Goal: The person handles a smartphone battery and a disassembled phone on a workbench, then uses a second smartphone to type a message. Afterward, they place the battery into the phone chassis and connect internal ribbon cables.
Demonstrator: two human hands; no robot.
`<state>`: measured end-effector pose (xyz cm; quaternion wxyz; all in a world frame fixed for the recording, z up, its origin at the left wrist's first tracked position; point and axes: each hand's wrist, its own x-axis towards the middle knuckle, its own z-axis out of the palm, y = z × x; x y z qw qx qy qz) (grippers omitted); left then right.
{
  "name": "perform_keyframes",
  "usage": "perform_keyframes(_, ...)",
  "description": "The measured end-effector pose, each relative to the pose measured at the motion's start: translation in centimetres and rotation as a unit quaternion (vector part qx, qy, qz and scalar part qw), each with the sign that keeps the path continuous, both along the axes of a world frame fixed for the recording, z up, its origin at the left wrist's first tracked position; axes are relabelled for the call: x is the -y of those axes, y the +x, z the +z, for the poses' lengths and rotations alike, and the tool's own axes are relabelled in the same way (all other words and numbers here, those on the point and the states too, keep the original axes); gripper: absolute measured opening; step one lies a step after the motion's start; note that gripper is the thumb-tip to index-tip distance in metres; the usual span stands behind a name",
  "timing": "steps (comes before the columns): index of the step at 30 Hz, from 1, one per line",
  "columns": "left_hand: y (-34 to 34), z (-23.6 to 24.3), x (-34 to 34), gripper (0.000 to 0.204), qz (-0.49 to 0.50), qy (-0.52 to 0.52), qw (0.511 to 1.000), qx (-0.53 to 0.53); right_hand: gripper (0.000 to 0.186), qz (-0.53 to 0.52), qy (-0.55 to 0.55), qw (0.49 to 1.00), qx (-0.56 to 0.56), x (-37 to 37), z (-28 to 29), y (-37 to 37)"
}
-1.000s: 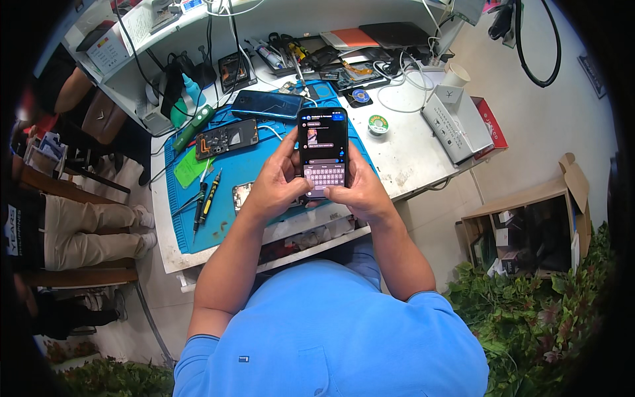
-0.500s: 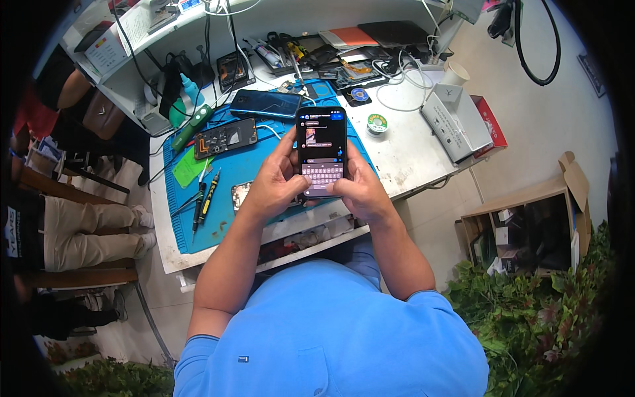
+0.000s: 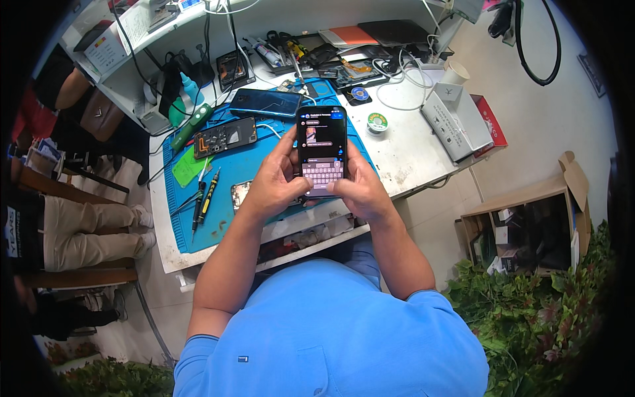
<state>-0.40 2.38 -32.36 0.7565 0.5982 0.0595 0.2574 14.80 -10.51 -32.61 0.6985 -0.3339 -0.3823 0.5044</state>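
A black smartphone (image 3: 322, 149) is held upright between both my hands above the front of the blue mat (image 3: 264, 159). Its lit screen shows a dark chat page with an on-screen keyboard. My left hand (image 3: 278, 182) grips the left edge, thumb over the keyboard's lower left. Along the other edge my right hand (image 3: 362, 185) is closed, its thumb at the lower right of the keys. Below my left hand lies an opened phone (image 3: 241, 194), partly hidden by the wrist. Another opened phone (image 3: 226, 137) and a blue phone (image 3: 266, 103) lie behind, on the mat.
Screwdrivers (image 3: 208, 195), a green card (image 3: 190, 165) and a green-handled tool (image 3: 192, 127) are at the mat's left. A solder spool (image 3: 377, 124) and a white box (image 3: 455, 122) stand to the right. Tools and cables crowd the back. At far left, a person's legs (image 3: 92, 225) show.
My thumbs have shifted slightly over the keyboard, and a little text now shows in the entry field. Both hands and the smartphone stay in nearly the same place.
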Motion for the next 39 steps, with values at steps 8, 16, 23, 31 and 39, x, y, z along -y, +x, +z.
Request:
perform_keyframes(8, 0.2, 0.1, 0.5, 0.098, 0.029, 0.007, 0.999, -0.014, 0.078, -0.027, -0.003, 0.999, 0.038, 0.1, 0.3, -0.4)
perform_keyframes(16, 0.2, 0.1, 0.4, 0.097, 0.011, 0.015, 1.0, 0.002, 0.074, -0.056, -0.071, 0.996, -0.03, -0.3, 0.6, -0.7)
perform_keyframes(23, 0.1, 0.1, 0.3, 0.096, 0.002, 0.004, 1.0, 0.005, 0.08, -0.041, -0.02, 0.999, -0.007, 0.0, 0.4, -0.5)
perform_keyframes(31, 0.0, 0.1, 0.3, 0.096, -0.006, 0.011, 1.0, 0.004, 0.086, -0.016, -0.035, 0.999, -0.016, 0.4, 1.3, -0.2)
perform_keyframes(39, 0.1, 0.2, 0.3, 0.097, -0.002, 0.01, 1.0, 0.004, 0.085, -0.025, -0.032, 0.999, 0.032, 0.5, 1.1, -0.2)
